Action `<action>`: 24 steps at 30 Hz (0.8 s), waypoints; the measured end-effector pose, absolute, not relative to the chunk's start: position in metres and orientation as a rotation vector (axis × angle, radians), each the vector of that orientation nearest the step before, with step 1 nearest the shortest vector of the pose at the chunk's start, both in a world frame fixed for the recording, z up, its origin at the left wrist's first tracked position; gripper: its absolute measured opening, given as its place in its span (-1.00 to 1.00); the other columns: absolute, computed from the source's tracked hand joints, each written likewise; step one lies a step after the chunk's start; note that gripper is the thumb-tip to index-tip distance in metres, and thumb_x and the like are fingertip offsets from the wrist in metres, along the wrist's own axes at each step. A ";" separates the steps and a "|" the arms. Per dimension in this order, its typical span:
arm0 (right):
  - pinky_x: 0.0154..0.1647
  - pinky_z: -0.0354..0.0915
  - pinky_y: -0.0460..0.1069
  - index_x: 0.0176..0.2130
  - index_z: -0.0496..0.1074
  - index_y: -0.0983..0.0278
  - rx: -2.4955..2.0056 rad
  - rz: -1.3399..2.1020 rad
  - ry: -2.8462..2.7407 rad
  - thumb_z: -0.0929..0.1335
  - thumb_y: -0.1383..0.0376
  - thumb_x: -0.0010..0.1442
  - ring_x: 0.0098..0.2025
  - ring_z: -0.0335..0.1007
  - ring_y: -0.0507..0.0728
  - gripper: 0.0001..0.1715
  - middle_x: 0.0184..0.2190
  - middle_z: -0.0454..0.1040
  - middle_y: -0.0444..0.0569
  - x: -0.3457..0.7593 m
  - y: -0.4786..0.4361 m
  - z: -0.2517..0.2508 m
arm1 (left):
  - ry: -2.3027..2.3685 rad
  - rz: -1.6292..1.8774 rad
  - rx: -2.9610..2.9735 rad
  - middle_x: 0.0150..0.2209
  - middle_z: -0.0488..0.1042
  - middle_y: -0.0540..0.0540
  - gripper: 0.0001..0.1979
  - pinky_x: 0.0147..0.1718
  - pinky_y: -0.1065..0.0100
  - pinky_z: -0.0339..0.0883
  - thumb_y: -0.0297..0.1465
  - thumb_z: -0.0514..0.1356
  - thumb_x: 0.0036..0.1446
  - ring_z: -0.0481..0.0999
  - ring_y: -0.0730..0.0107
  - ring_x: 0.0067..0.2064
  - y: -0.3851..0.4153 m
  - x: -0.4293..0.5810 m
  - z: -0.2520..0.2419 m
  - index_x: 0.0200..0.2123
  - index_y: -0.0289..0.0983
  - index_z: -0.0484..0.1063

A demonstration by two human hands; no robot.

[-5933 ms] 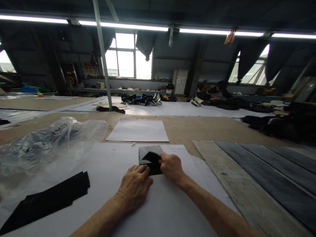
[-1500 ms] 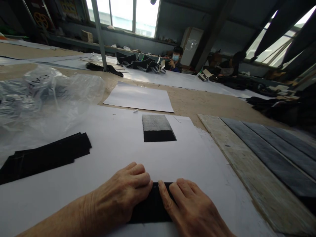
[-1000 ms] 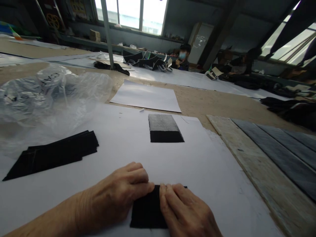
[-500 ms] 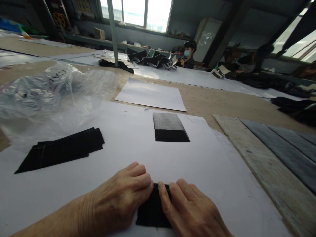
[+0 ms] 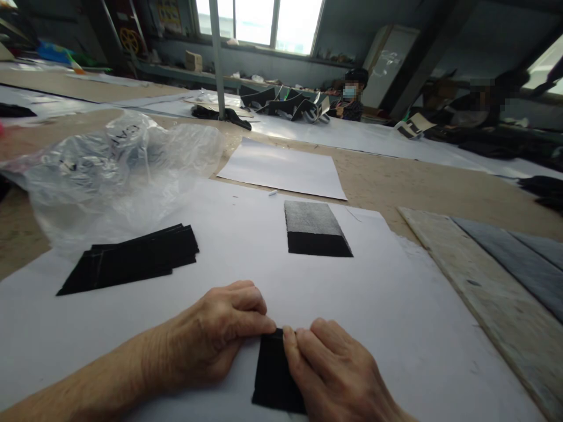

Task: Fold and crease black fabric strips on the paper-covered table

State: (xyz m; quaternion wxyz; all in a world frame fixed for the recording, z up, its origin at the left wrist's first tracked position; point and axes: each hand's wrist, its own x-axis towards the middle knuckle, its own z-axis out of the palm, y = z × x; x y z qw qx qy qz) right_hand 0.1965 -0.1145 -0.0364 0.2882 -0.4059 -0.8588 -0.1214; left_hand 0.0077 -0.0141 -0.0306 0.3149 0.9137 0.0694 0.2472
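Note:
On the white sheet in front of me lies a black fabric piece (image 5: 275,375), its upper edge looking folded over. My left hand (image 5: 220,328) has curled fingers, and its thumb and fingertips press on the top left corner of that piece. Over the right part of the same piece rests my right hand (image 5: 336,369), fingers bent and pinching the upper edge; it hides the piece's right side. Further out, a piece with a grey upper part and a black lower strip (image 5: 317,228) lies flat. To the left is a fanned stack of black fabric pieces (image 5: 136,258).
A crumpled clear plastic bag (image 5: 127,158) covers the table's left side. Behind the white sheet (image 5: 229,234) lies another white sheet (image 5: 285,170). At right are a worn board (image 5: 466,275) and grey panels (image 5: 514,258). A person (image 5: 354,102) sits across the table.
The view has turned a little to the left, so the table's things sit further right. My left hand's curled fingers have drawn back slightly from the fabric edge, with the thumb side still touching it.

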 end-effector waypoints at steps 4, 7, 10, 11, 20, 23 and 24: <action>-0.43 0.31 0.03 -0.10 0.36 0.56 -1.042 -0.061 -2.308 0.16 0.54 0.18 -0.35 0.19 0.15 -0.68 -0.43 0.33 0.10 0.200 -0.111 -0.036 | 0.219 0.679 2.487 -0.38 0.32 -0.06 -0.68 -0.32 0.35 0.17 -0.69 -0.05 0.01 0.27 0.41 -0.35 -0.013 0.006 -0.030 -0.29 -0.29 0.39; -0.35 0.33 0.04 -0.04 0.33 0.53 -1.023 0.116 -2.264 0.17 0.54 0.17 -0.28 0.20 0.15 -0.64 -0.36 0.31 0.11 0.201 -0.108 -0.035 | 0.242 0.782 2.559 -0.39 0.31 -0.06 -0.70 -0.37 0.32 0.12 -0.68 -0.06 -0.01 0.24 0.41 -0.39 -0.018 0.004 -0.028 -0.32 -0.30 0.37; -0.35 0.31 0.01 0.00 0.32 0.44 -1.047 0.234 -2.206 0.19 0.54 0.16 -0.28 0.19 0.12 -0.61 -0.32 0.29 0.06 0.202 -0.106 -0.034 | 0.264 0.782 2.620 -0.41 0.30 -0.07 -0.71 -0.41 0.30 0.07 -0.64 -0.07 -0.01 0.23 0.40 -0.43 -0.026 0.000 -0.023 -0.31 -0.30 0.36; -0.34 0.31 0.00 0.00 0.31 0.41 -1.053 0.252 -2.197 0.19 0.54 0.17 -0.27 0.19 0.12 -0.60 -0.32 0.29 0.05 0.202 -0.105 -0.033 | 0.271 0.728 2.644 -0.43 0.30 -0.07 -0.71 -0.42 0.29 0.07 -0.63 -0.08 0.00 0.24 0.39 -0.44 -0.028 -0.001 -0.022 -0.29 -0.30 0.36; -0.39 0.24 -0.03 -0.09 0.35 0.41 -1.087 0.167 -2.257 0.16 0.50 0.26 -0.33 0.15 0.10 -0.73 -0.34 0.36 0.01 0.198 -0.104 -0.033 | 0.298 0.548 2.690 -0.51 0.23 -0.04 -0.79 -0.48 0.30 0.05 -0.60 -0.09 -0.01 0.21 0.39 -0.49 -0.033 0.000 -0.017 -0.47 -0.31 0.29; -0.40 0.21 -0.04 -0.17 0.37 0.36 -1.121 0.057 -2.324 0.13 0.49 0.29 -0.32 0.17 0.09 -0.71 -0.28 0.40 -0.02 0.194 -0.104 -0.034 | 0.304 0.553 2.696 -0.51 0.23 -0.04 -0.82 -0.49 0.30 0.03 -0.60 -0.09 -0.04 0.18 0.40 -0.49 -0.034 0.001 -0.018 -0.52 -0.31 0.25; -0.40 0.20 -0.04 -0.19 0.38 0.35 -1.120 0.022 -2.341 0.12 0.50 0.29 -0.31 0.18 0.10 -0.70 -0.26 0.41 -0.04 0.192 -0.104 -0.034 | 0.299 0.559 2.701 -0.51 0.23 -0.04 -0.83 -0.49 0.30 0.03 -0.60 -0.08 -0.04 0.18 0.40 -0.49 -0.034 0.001 -0.019 -0.52 -0.31 0.24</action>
